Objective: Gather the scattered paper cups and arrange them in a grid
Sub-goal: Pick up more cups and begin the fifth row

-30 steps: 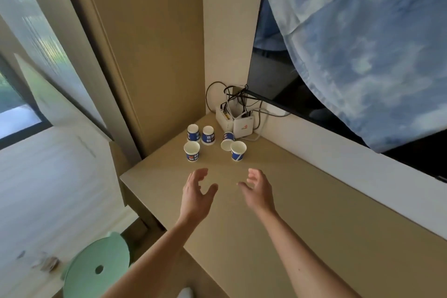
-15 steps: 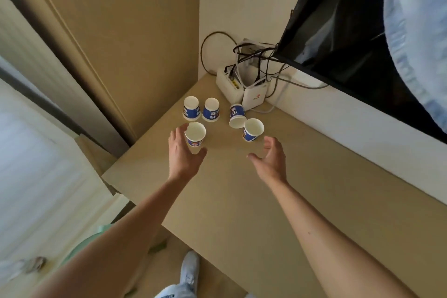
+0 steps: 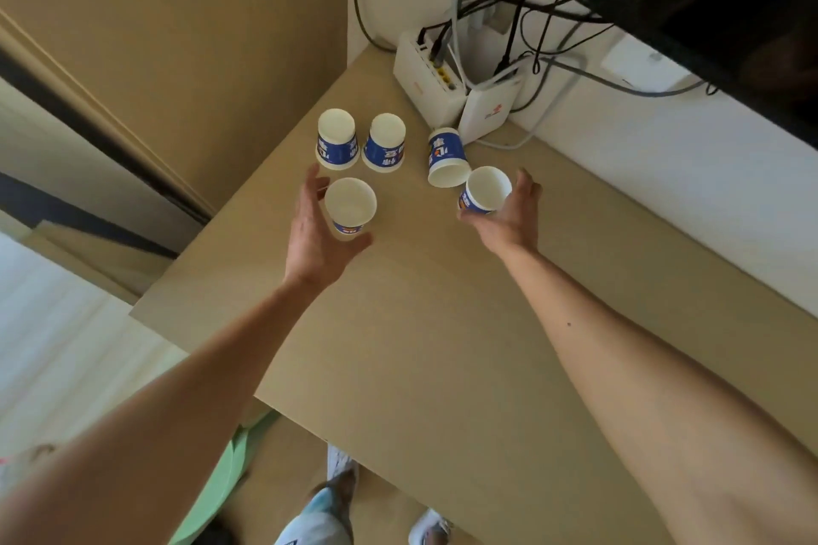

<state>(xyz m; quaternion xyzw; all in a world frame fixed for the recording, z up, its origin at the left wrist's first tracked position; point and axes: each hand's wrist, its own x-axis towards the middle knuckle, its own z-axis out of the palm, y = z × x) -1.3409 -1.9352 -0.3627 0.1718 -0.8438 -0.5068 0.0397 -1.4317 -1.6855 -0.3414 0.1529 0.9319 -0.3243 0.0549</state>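
Several blue-and-white paper cups stand near the far corner of the beige table point(image 3: 442, 323). Two upside-down cups point(image 3: 336, 139) point(image 3: 384, 142) sit side by side at the back. A third cup point(image 3: 447, 157) lies on its side, mouth towards me. My left hand point(image 3: 316, 235) wraps an upright cup point(image 3: 350, 206) between fingers and thumb. My right hand point(image 3: 509, 217) grips another upright cup point(image 3: 486, 190), thumb on its left and fingers on its right; this cup nearly touches the tipped one.
Two white router boxes point(image 3: 425, 75) point(image 3: 489, 106) with a tangle of cables point(image 3: 509, 4) fill the corner behind the cups. A black screen point(image 3: 730, 13) hangs over the back right. A wooden panel point(image 3: 199, 35) bounds the left. A green stool point(image 3: 212, 487) stands below the table edge.
My head has moved closer and lower over the table. Both hands reached forward from open air and closed round the two upright front cups.
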